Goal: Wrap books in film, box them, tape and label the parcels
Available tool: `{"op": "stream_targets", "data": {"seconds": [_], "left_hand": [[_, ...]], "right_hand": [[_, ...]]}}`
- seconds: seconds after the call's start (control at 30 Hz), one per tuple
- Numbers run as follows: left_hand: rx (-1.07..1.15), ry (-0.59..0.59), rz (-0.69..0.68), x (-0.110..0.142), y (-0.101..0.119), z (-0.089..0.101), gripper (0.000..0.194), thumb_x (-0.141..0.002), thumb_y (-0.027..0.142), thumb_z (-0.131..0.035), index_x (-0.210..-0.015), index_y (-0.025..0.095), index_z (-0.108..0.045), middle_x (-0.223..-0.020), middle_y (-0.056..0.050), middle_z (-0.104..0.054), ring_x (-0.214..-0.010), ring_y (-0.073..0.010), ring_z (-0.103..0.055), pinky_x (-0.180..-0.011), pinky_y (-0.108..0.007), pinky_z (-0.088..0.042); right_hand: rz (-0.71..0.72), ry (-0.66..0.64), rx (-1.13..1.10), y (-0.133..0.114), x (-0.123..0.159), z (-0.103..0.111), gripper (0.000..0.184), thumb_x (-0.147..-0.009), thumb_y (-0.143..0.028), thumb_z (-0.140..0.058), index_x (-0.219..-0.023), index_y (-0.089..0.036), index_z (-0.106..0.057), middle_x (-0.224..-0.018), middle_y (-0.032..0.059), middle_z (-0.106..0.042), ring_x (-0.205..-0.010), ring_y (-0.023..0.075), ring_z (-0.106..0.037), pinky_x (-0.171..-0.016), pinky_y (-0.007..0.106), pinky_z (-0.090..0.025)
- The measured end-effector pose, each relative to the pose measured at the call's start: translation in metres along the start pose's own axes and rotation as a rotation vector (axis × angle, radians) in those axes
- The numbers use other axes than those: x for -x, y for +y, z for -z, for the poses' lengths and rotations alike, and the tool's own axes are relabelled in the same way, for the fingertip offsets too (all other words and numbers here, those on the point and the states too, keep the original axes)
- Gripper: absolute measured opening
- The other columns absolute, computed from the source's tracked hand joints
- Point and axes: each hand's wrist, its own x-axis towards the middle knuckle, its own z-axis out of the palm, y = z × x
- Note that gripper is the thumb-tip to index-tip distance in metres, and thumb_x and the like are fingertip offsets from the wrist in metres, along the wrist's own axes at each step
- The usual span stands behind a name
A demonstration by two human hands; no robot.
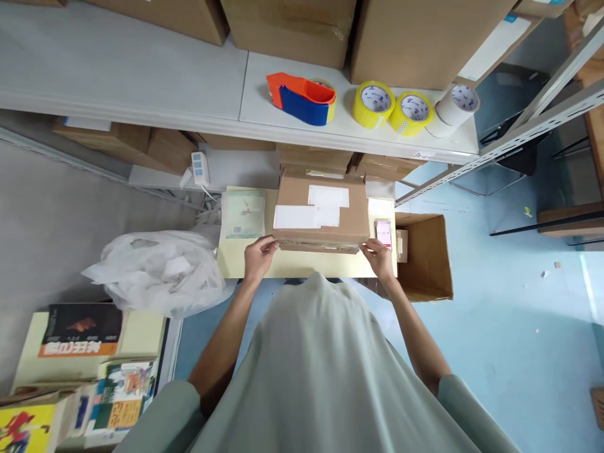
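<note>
1 cardboard box (346, 221) sits on 1 pale yellow table (309, 267), directly in front of the person, with 3 white labels (they meet or overlap) on its top. 2 hands are at its near side: the left hand (260, 257) has its thumb and fingers clamped on the near left corner, and the right hand (378, 257) has its own clamped on the near right corner.

On the table, 1 flat clear packet (244, 214) lies to the left of the box, and 1 phone (383, 233) with its screen lit lies to the right, just beyond the right hand. To the right of the table stands 1 open carton (430, 258) with 1 small box (402, 246) inside. To the left is 1 white plastic bag (158, 270).

The grey shelf (189, 75) above holds 1 orange and blue tape dispenser (302, 100), 2 rolls of yellow tape (374, 106) side by side, and 2 white rolls (456, 108), 1 resting on the other. At least 3 large boxes (287, 28) stand behind them. Below the shelf, on the left, is 1 white power strip (200, 168).
</note>
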Motion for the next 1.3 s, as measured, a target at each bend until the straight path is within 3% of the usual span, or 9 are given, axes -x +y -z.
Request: {"op": "stream_targets", "data": {"seconds": [0.17, 0.27, 0.47, 0.63, 0.77, 0.97, 1.07, 1.2, 1.3], "left_hand": [[-0.084, -0.058, 0.127, 0.008, -0.045, -0.01, 0.018, -0.077, 0.027, -0.07, -0.09, 0.023, -0.083, -0.087, -0.007, -0.086, -0.093, -0.0328, -0.084, -0.1, -0.046, -0.066], [-0.076, -0.087, 0.104, -0.002, -0.051, -0.004, 0.021, -0.076, 0.024, -0.069, -0.093, 0.023, -0.083, -0.097, -0.009, -0.088, -0.099, -0.032, -0.084, -0.102, -0.045, -0.065], [-0.022, -0.018, 0.024, -0.069, -0.021, -0.007, 0.044, -0.093, 0.03, -0.064, -0.132, 0.014, -0.077, -0.143, -0.02, -0.078, -0.131, -0.0297, -0.077, -0.117, -0.046, -0.059], [0.028, -0.073, 0.013, -0.101, 0.02, -0.026, 0.059, -0.085, 0.013, -0.07, -0.143, 0.009, -0.071, -0.138, -0.022, -0.08, -0.125, -0.0289, -0.08, -0.118, -0.046, -0.06], [0.021, -0.05, -0.034, -0.088, 0.029, -0.02, 0.065, -0.082, 0.011, -0.075, -0.146, 0.011, -0.069, -0.132, -0.021, -0.082, -0.115, -0.029, -0.082, -0.11, -0.047, -0.065], [0.01, 0.03, -0.162, -0.042, 0.016, 0.0, 0.064, -0.081, 0.022, -0.078, -0.144, 0.019, -0.068, -0.13, -0.014, -0.082, -0.106, -0.0253, -0.081, -0.096, -0.041, -0.069], [-0.022, 0.051, -0.118, -0.021, 0.004, -0.004, 0.045, -0.079, 0.026, -0.076, -0.123, 0.021, -0.071, -0.119, -0.01, -0.082, -0.101, -0.0247, -0.08, -0.09, -0.038, -0.069], [-0.067, 0.057, 0.029, -0.005, -0.013, -0.017, 0.015, -0.078, 0.026, -0.074, -0.09, 0.022, -0.066, -0.097, -0.01, -0.081, -0.093, -0.0272, -0.081, -0.09, -0.041, -0.068], [-0.076, 0.062, 0.052, 0.003, -0.017, -0.015, 0.016, -0.082, 0.023, -0.068, -0.098, 0.021, -0.07, -0.106, -0.014, -0.082, -0.102, -0.0293, -0.082, -0.098, -0.044, -0.067]], "right_hand": [[-0.133, -0.106, 0.112, 0.035, 0.02, -0.029, 0.034, -0.096, -0.051, -0.065, -0.078, -0.024, -0.077, -0.108, 0.0115, -0.086, -0.099, 0.0292, -0.082, -0.096, 0.044, -0.068], [-0.159, -0.097, 0.111, 0.043, 0.015, -0.027, 0.032, -0.096, -0.049, -0.064, -0.085, -0.024, -0.08, -0.103, 0.0124, -0.087, -0.094, 0.0306, -0.083, -0.094, 0.048, -0.068], [-0.168, -0.011, 0.071, 0.036, -0.047, -0.014, 0.058, -0.104, -0.062, -0.057, -0.127, -0.014, -0.08, -0.134, 0.0217, -0.082, -0.116, 0.0327, -0.081, -0.103, 0.053, -0.067], [-0.148, -0.012, 0.045, 0.014, -0.08, -0.02, 0.06, -0.1, -0.066, -0.066, -0.119, -0.012, -0.084, -0.13, 0.0234, -0.083, -0.115, 0.0356, -0.081, -0.104, 0.055, -0.067], [-0.118, 0.015, 0.051, -0.001, -0.07, -0.015, 0.056, -0.097, -0.064, -0.07, -0.115, -0.014, -0.086, -0.127, 0.0233, -0.083, -0.113, 0.0371, -0.081, -0.102, 0.056, -0.067], [-0.014, 0.078, -0.003, -0.006, -0.03, 0.005, 0.051, -0.095, -0.064, -0.072, -0.118, -0.02, -0.087, -0.13, 0.0152, -0.082, -0.101, 0.0291, -0.081, -0.098, 0.05, -0.07], [-0.057, 0.115, -0.046, 0.004, -0.015, -0.001, 0.05, -0.093, -0.065, -0.073, -0.111, -0.02, -0.088, -0.127, 0.0156, -0.082, -0.101, 0.03, -0.082, -0.101, 0.051, -0.07], [-0.192, 0.115, -0.11, 0.026, 0.0, -0.023, 0.054, -0.084, -0.072, -0.079, -0.094, -0.019, -0.085, -0.121, 0.0181, -0.082, -0.102, 0.0342, -0.083, -0.093, 0.052, -0.072], [-0.238, 0.094, -0.149, 0.04, 0.008, -0.028, 0.059, -0.083, -0.077, -0.077, -0.094, -0.019, -0.083, -0.114, 0.0173, -0.084, -0.101, 0.0342, -0.084, -0.089, 0.051, -0.073]]}}
